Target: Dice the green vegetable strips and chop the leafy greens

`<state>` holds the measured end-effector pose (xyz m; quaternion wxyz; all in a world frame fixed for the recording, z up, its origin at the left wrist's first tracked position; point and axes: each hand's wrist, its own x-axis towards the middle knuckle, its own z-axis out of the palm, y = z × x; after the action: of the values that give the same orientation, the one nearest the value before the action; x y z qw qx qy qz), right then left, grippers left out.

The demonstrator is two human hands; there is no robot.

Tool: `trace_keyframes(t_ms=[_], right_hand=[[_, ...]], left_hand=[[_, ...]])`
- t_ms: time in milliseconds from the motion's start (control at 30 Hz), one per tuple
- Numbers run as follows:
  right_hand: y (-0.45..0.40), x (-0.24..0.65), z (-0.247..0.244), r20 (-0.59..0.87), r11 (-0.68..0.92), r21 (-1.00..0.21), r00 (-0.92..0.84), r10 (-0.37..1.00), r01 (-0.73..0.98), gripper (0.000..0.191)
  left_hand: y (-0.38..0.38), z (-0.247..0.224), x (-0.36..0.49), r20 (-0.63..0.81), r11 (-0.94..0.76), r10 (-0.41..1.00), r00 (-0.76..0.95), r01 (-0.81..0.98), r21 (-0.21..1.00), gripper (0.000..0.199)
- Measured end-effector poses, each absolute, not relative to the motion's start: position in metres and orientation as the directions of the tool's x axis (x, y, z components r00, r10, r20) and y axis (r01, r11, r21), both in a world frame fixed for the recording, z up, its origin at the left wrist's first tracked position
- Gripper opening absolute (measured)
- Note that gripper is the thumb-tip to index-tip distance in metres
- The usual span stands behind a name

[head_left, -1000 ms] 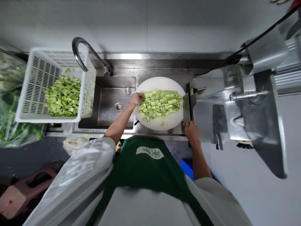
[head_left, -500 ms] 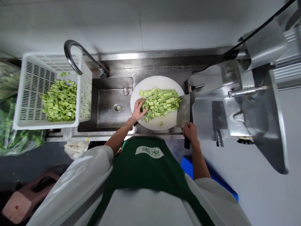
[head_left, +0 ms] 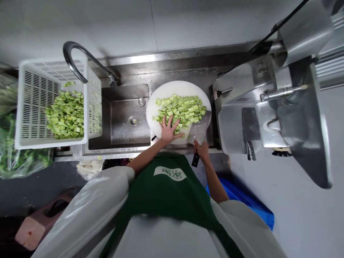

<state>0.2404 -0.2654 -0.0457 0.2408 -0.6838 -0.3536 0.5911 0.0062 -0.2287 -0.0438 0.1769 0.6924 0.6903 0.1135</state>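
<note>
Pale green chopped vegetable pieces (head_left: 185, 107) lie heaped on a round white cutting board (head_left: 158, 95). My left hand (head_left: 169, 132) rests with spread fingers against the near edge of the heap. A cleaver (head_left: 199, 128) has its broad blade over the right front of the board, beside the pieces. Its black handle sticks out below my right hand (head_left: 201, 147), which is closed around it. A few loose bits lie between my left hand and the blade.
Left of the board is a steel sink (head_left: 122, 125) with a curved faucet (head_left: 77, 46). A white plastic basket (head_left: 51, 143) holds more cut pieces. At the right stands a metal slicing machine (head_left: 268, 118) with a second cleaver (head_left: 249, 125) lying on it.
My left hand has slid from the heap's left side to its front, fingers spreading. My right hand has brought the cleaver left and nearer, its blade now angled at the heap's lower right.
</note>
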Motion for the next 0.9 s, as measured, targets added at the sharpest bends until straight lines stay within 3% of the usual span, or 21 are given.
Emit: trace_keyframes(t_ms=[200,467,633,900], right_hand=[[-0.272,0.198,-0.047,-0.559,-0.54,-0.811,-0.028,0.828,0.226,0.034],[-0.283,0.177,-0.054,-0.595,-0.585,-0.802,-0.077,0.8,0.122,0.029],[-0.292,0.178,-0.059,-0.573,-0.574,-0.819,-0.08,0.816,0.013,0.039],[-0.299,0.18,-0.063,-0.484,-0.485,-0.858,-0.051,0.874,-0.169,0.041]], left_hand=[[-0.228,-0.044,0.047,-0.033,0.069,0.998,-0.061,0.891,0.449,0.09],[-0.227,-0.048,0.061,0.019,0.037,0.998,-0.051,0.888,0.458,0.063],[-0.229,-0.045,0.063,0.031,-0.02,0.999,0.006,0.882,0.471,0.062],[-0.228,-0.044,0.071,0.177,-0.143,0.982,0.071,0.889,0.436,0.063]])
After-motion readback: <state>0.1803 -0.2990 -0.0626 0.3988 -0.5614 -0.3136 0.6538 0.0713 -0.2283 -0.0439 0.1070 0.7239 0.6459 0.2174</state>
